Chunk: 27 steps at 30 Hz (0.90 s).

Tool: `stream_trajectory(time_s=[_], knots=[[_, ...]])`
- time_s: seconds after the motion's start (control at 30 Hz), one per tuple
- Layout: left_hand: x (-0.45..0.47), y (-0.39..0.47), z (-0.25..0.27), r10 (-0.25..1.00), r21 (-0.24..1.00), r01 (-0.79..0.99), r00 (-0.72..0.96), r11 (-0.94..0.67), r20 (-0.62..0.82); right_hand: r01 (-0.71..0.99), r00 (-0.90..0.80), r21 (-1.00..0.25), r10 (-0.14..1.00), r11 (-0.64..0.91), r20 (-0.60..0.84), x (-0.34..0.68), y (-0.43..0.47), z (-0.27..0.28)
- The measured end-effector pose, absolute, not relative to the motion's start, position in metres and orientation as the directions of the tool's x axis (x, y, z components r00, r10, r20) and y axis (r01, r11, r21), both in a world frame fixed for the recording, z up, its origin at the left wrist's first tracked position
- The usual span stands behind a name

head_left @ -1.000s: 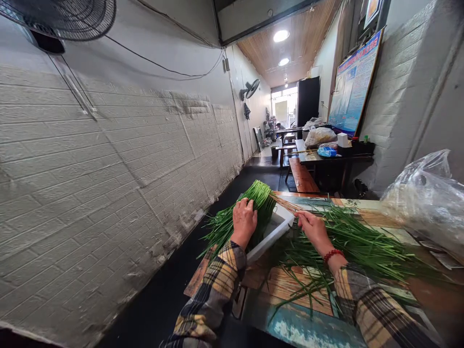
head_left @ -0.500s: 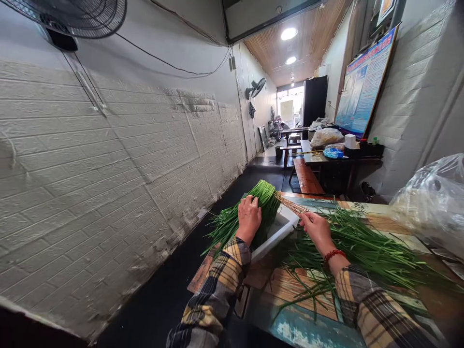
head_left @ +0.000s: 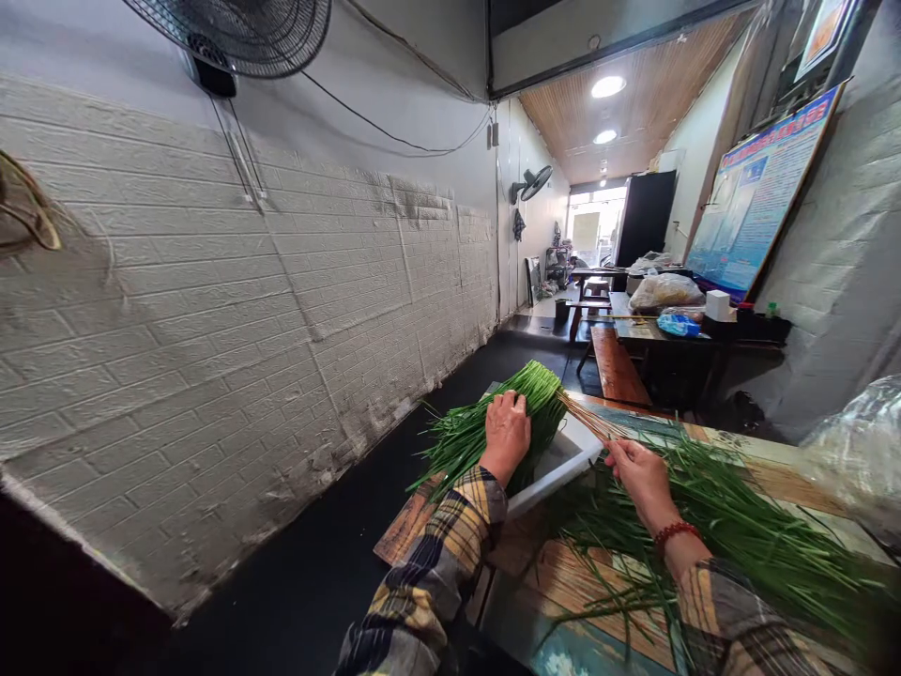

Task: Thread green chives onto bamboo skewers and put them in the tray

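Note:
A thick bundle of green chives (head_left: 540, 387) lies across a white plastic tray (head_left: 553, 486), cut ends toward the far right. My left hand (head_left: 507, 434) presses over the bundle with its fingers curled around it. Thin wooden skewers (head_left: 586, 415) stick out of the bundle's right end, and my right hand (head_left: 640, 474) pinches their far ends. How deep the skewers run into the chives is hidden. Beside and beyond my right hand, loose chives (head_left: 764, 530) are spread over the wood-patterned table (head_left: 563, 582).
A clear plastic bag (head_left: 855, 460) stands at the table's right edge. Beyond are a reddish bench (head_left: 618, 366) and another table carrying a bag (head_left: 665, 291), a blue packet (head_left: 678, 325) and a black box (head_left: 750, 327). A white brick-patterned wall (head_left: 316, 300) runs along the left.
The camera view has turned left, so the scene sits farther right. Both hands keep about the same hold on the chives and the skewers.

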<state>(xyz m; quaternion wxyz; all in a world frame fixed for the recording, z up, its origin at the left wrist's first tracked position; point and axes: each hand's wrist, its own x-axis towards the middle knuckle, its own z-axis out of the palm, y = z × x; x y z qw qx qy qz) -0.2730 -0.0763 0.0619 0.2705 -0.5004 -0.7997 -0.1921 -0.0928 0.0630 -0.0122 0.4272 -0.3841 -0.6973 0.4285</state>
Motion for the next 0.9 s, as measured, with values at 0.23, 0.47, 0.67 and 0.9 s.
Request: stream_trajectory(time_s=[0.23, 0.47, 0.67, 0.9], knots=[[-0.272, -0.073, 0.053, 0.690, 0.039, 0.904, -0.352, 0.425, 0.632, 0.158, -0.352, -0.931, 0.900, 0.328, 0.257, -0.094, 0.061, -0.020], [-0.271, -0.076, 0.053, 0.682, 0.057, 0.905, -0.357, 0.421, 0.638, 0.141, -0.362, -0.935, 0.896, 0.326, 0.258, -0.091, 0.056, -0.018], [-0.272, -0.077, 0.059, 0.678, 0.099, 0.905, -0.379, 0.414, 0.630, 0.122, -0.371, -0.939, 0.892, 0.322, 0.258, -0.093, 0.050, -0.009], [-0.267, -0.084, 0.062, 0.679, 0.115, 0.916, -0.365, 0.385, 0.637, 0.056, -0.375, -0.944, 0.884, 0.324, 0.281, -0.082, 0.040, -0.004]])
